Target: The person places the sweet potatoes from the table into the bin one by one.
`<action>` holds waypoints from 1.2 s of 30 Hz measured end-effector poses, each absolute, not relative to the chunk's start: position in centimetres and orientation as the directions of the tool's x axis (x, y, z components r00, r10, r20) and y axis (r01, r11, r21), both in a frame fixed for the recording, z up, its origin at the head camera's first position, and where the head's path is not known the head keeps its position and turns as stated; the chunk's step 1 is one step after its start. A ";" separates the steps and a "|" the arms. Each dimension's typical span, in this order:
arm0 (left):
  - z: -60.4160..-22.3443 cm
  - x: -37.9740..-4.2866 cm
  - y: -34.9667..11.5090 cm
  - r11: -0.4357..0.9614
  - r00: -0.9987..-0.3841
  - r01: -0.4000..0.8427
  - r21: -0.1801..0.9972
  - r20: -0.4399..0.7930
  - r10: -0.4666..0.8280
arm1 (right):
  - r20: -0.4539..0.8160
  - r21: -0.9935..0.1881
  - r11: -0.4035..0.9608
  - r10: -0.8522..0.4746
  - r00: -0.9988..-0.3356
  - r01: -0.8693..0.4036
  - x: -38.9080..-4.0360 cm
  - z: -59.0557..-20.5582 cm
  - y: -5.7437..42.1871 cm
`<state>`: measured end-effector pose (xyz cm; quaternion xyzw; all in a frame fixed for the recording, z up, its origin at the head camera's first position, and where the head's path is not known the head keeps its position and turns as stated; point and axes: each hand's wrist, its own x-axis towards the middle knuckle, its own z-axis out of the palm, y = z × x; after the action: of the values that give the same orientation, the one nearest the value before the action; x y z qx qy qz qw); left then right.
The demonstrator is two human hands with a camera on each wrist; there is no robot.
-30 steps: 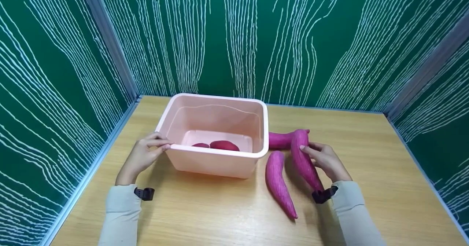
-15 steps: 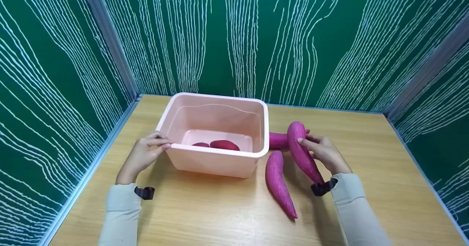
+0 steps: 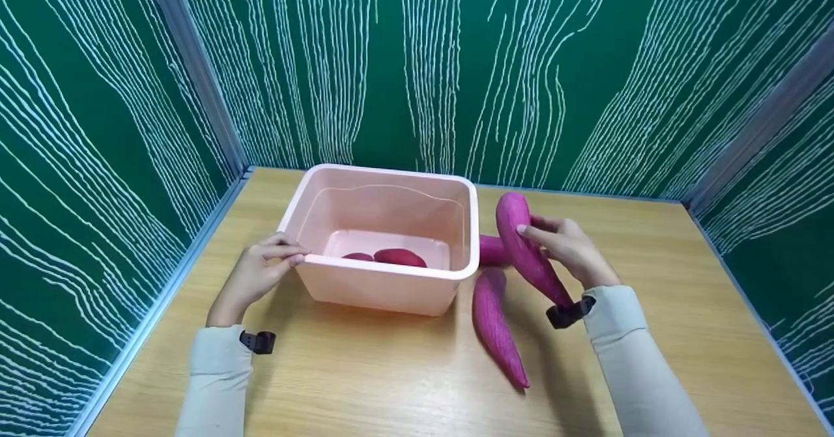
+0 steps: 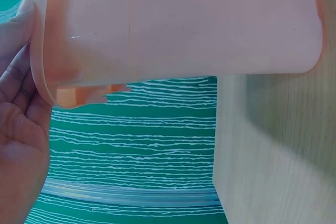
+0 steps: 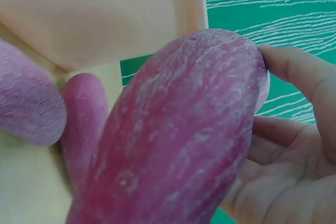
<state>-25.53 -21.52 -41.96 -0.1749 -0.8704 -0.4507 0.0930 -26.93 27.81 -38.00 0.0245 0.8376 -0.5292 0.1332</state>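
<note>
My right hand holds a long purple sweet potato between thumb and fingers, raised over the table to the right of a pink plastic bin. Its thick end points up and away, the thin end back toward the wrist. In the right wrist view this sweet potato fills the middle, thumb against its side. At the bin's front left corner, my left hand pinches the rim, as the left wrist view of the hand also shows. Inside the bin lie two dark red roots, partly hidden by the front wall.
A second purple sweet potato lies lengthwise on the wooden table, right of the bin. Behind it a third one lies crosswise close to the bin's wall, partly covered by the held one. Green walls with white lines enclose the table.
My right hand has lifted the sweet potato up from the table and moved it forward and left toward the bin. The left hand stays on the rim.
</note>
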 end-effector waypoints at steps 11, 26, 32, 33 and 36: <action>-41.9 -25.5 -21.4 0.536 -0.911 0.412 0.737 0.346 0.225 | -0.163 -0.884 0.461 -0.157 -0.974 0.074 -27.6 -35.3 26.2; -41.9 -25.6 -21.6 0.542 -0.921 0.389 0.745 0.321 0.221 | -0.197 -0.845 0.529 -0.169 -0.966 0.080 -28.3 -32.7 23.8; -41.9 -25.6 -21.6 0.539 -0.926 0.378 0.753 0.310 0.217 | -0.190 -0.844 0.532 -0.183 -0.965 0.065 -28.7 -32.2 22.7; -41.9 -25.6 -21.7 0.540 -0.927 0.376 0.753 0.308 0.215 | -0.186 -0.844 0.533 -0.186 -0.965 0.060 -28.8 -32.1 22.6; -42.0 -25.6 -21.7 0.540 -0.928 0.374 0.754 0.308 0.212 | -0.168 -0.850 0.526 -0.206 -0.964 0.036 -29.1 -32.0 22.0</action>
<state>-25.55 -21.67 -41.99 -0.1676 -0.8728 -0.4494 0.0900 -29.07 22.01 -32.02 -0.0491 0.8646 -0.4843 0.1246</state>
